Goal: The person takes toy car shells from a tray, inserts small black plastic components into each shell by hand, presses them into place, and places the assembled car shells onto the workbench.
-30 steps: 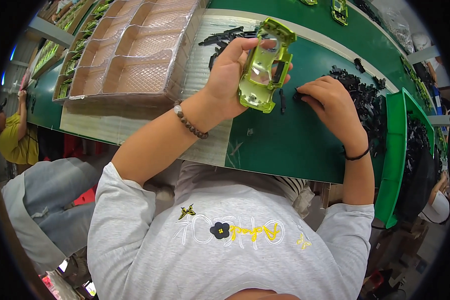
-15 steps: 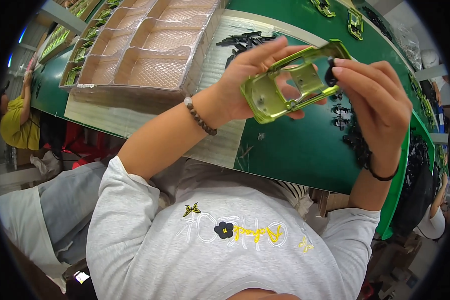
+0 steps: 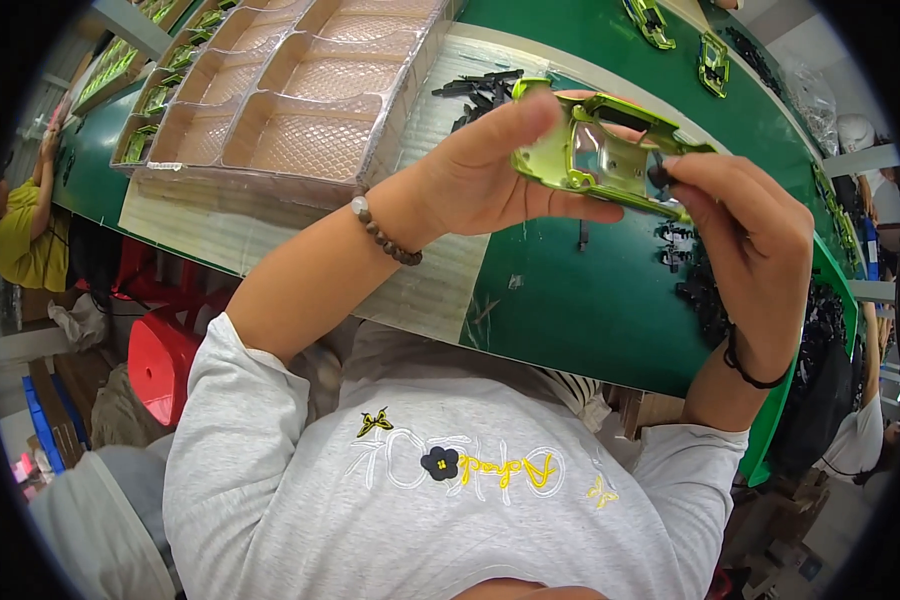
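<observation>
A shiny lime-green toy car body shell [image 3: 554,160] is held up over the table, tilted, its hollow inside partly visible. My left hand [image 3: 485,165] grips its left end, thumb on the near face and fingers beneath and behind. At the shell's right end, my right hand [image 3: 755,215] pinches a small black part [image 3: 658,173] between thumb and fingertips, against or just inside the shell's edge; I cannot tell whether they touch. Below the shell, small black parts [image 3: 676,246] lie on the green table [image 3: 570,310]. A pile of black strips [image 3: 470,92] lies behind my left hand.
A large compartment tray [image 3: 295,140] stands at the left, with green shells in its far-left row. More green shells [image 3: 713,66] lie at the back right. A green bin [image 3: 770,440] of black parts stands at the right. A red stool [image 3: 160,365] and a person [image 3: 25,250] are at the left.
The shell has turned in my left hand and its near end has tipped up. My right hand has come slightly lower with the black part. The red stool shows more fully as the person beside it shifted.
</observation>
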`<state>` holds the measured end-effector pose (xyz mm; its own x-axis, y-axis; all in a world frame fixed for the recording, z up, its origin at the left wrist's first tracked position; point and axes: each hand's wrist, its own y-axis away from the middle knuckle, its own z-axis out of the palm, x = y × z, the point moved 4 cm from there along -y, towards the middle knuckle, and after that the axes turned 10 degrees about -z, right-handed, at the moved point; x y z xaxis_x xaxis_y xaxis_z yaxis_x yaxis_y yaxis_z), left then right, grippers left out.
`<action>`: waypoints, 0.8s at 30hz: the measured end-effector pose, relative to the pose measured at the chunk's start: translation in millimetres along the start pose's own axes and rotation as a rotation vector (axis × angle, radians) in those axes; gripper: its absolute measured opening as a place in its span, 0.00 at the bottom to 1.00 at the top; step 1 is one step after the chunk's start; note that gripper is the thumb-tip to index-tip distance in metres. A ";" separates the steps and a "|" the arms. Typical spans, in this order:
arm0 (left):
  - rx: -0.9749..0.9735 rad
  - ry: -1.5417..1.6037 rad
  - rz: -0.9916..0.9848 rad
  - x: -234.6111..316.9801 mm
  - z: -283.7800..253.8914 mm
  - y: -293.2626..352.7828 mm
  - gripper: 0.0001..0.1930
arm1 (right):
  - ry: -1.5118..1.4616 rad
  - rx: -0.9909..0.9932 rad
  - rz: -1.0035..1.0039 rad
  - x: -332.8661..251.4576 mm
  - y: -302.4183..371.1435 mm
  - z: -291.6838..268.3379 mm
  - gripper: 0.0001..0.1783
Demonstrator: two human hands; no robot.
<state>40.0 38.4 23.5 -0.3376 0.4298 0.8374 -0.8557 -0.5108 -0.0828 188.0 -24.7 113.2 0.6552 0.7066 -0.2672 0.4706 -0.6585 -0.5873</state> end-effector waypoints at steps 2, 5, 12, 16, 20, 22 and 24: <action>-0.067 0.145 -0.023 1.2 -6.2 2.2 0.46 | 0.062 -0.005 -0.158 -4.8 -5.2 6.6 0.09; 0.037 0.307 -0.124 -3.4 -6.0 -1.3 0.51 | 0.231 -0.116 -0.357 -16.0 -7.1 13.5 0.13; 0.178 0.119 -0.232 -3.9 -10.8 -1.6 0.48 | 0.295 0.025 -0.460 -11.5 -1.0 47.0 0.13; 0.135 0.098 -0.152 2.6 -11.5 -3.8 0.46 | 0.342 0.057 -0.461 -1.1 -2.1 51.1 0.14; 0.112 0.031 -0.054 2.1 -5.7 -4.6 0.38 | 0.403 0.196 -0.455 11.8 -0.8 52.1 0.15; 0.148 -0.078 -0.033 -1.4 -6.0 -2.3 0.37 | 0.414 0.176 -0.461 10.3 -2.2 54.0 0.15; 0.215 -0.168 0.017 -2.9 -10.0 -4.6 0.37 | 0.452 0.158 -0.460 6.2 -1.8 55.6 0.15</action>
<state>41.0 46.9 16.0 -0.2662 0.2999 0.9161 -0.7418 -0.6706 0.0040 158.3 -4.8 70.1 0.6077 0.7060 0.3636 0.6918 -0.2458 -0.6789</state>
